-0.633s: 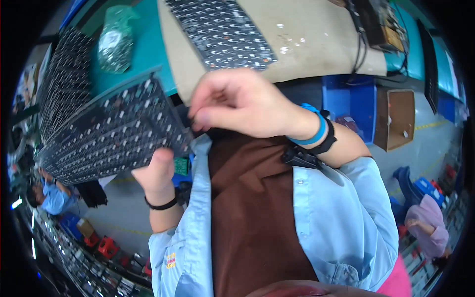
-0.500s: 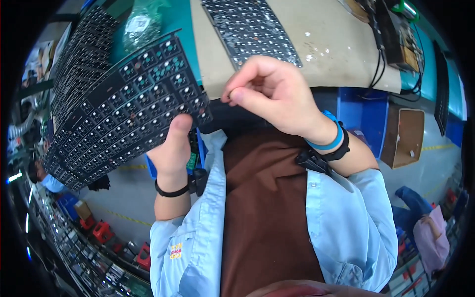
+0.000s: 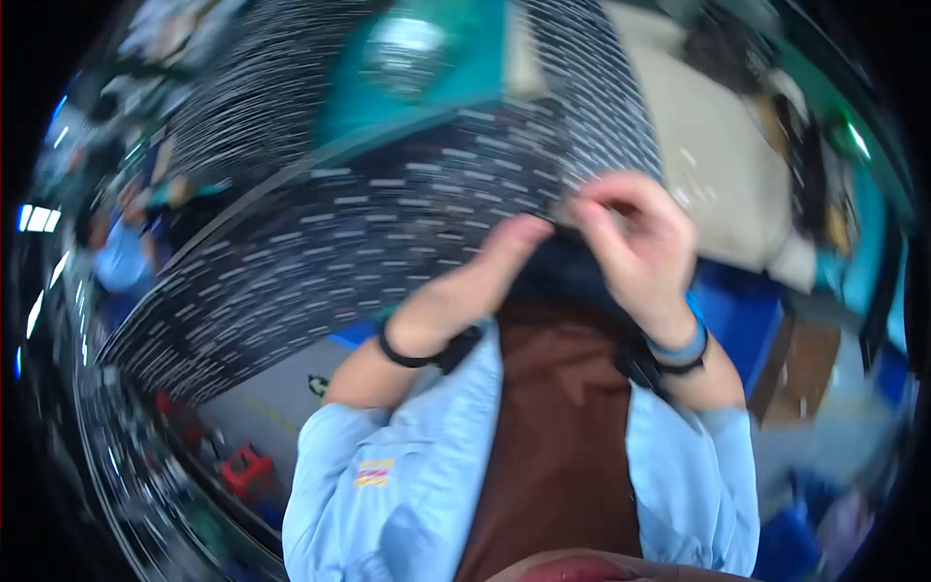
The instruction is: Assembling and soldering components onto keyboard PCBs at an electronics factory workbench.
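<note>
A large black keyboard circuit board with rows of pale dots, smeared by motion, reaches from the far left to my chest. My left hand grips its near right part, thumb on top and the other fingers hidden beneath. Close to the board's right corner, my right hand has thumb and forefinger pinched together. Whatever lies between those fingertips is too small and blurred to name, and I cannot tell whether they touch the board. Beyond my hands, a second keyboard board lies on the table.
A stack of similar boards stands at the far left, beside a clear plastic bag on a green mat. To the right are a beige mat, a blue bin and a brown box. Another person is at far left.
The whole view has shifted and blurred. My right hand has come closer to the left hand and the board's right corner. The left hand still grips the board.
</note>
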Demonstrator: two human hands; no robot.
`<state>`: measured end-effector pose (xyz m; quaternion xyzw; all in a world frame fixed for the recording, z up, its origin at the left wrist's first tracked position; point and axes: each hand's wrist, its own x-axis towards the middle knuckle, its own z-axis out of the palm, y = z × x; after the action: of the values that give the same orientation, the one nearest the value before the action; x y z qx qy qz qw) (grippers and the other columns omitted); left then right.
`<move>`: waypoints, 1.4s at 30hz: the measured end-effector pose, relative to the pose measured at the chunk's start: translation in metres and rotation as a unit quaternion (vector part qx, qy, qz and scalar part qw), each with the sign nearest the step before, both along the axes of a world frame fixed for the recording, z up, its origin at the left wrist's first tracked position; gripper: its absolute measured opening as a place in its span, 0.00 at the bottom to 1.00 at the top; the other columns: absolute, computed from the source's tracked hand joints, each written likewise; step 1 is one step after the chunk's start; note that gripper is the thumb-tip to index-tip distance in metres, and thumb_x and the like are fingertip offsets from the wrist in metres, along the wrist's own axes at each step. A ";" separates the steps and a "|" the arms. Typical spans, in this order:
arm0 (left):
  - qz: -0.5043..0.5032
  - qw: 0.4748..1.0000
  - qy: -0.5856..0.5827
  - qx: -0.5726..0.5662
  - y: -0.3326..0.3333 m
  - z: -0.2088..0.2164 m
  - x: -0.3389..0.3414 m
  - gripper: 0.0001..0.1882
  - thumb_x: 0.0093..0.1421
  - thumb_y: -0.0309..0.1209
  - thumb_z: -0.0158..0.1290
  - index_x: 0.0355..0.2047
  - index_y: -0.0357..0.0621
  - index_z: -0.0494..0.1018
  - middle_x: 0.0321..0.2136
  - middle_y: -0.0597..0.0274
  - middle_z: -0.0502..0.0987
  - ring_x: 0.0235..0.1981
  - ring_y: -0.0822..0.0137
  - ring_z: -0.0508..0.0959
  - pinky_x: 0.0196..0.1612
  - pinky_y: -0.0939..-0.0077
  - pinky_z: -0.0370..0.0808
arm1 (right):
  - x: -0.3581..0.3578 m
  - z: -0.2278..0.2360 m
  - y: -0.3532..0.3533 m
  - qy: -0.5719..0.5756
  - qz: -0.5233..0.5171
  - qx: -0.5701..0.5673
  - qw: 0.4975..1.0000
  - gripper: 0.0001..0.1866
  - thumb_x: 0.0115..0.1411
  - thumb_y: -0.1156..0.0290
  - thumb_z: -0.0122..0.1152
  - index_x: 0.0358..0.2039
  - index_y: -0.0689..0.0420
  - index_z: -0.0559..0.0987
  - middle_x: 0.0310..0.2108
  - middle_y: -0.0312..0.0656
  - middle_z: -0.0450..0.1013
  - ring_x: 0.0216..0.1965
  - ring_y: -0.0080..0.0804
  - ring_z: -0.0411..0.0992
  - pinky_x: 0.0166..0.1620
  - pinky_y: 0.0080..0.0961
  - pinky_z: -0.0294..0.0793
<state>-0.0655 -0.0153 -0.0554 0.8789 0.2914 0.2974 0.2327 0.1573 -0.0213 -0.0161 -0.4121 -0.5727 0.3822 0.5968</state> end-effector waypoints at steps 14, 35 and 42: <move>0.093 0.967 -0.237 -0.024 -0.042 0.059 0.056 0.17 0.59 0.24 0.59 0.49 0.36 0.75 0.45 0.54 0.79 0.46 0.62 0.80 0.49 0.72 0.75 | 0.016 -0.001 -0.062 -0.027 -0.080 -0.081 0.993 0.04 0.61 0.82 0.59 0.38 0.64 0.76 0.35 0.38 0.73 0.36 0.21 0.72 0.41 0.17 0.72; 0.180 0.907 -0.359 -0.125 0.000 0.012 0.077 0.17 0.57 0.19 0.60 0.47 0.36 0.72 0.40 0.60 0.79 0.39 0.71 0.78 0.46 0.75 0.75 | 0.024 -0.033 -0.007 0.007 -0.024 -0.023 0.999 0.10 0.57 0.84 0.62 0.40 0.66 0.77 0.36 0.39 0.76 0.39 0.23 0.75 0.45 0.19 0.75; 0.181 0.907 -0.363 -0.115 -0.003 0.011 0.075 0.18 0.57 0.20 0.60 0.49 0.35 0.72 0.41 0.60 0.78 0.41 0.71 0.77 0.48 0.75 0.75 | 0.017 -0.024 -0.003 -0.005 -0.023 0.005 1.000 0.11 0.57 0.83 0.62 0.41 0.66 0.77 0.36 0.39 0.76 0.38 0.23 0.75 0.44 0.19 0.75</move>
<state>0.0091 -0.0182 -0.0445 0.6093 0.3729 0.5979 0.3637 0.1738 -0.0238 -0.0402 -0.4247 -0.5678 0.3632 0.6044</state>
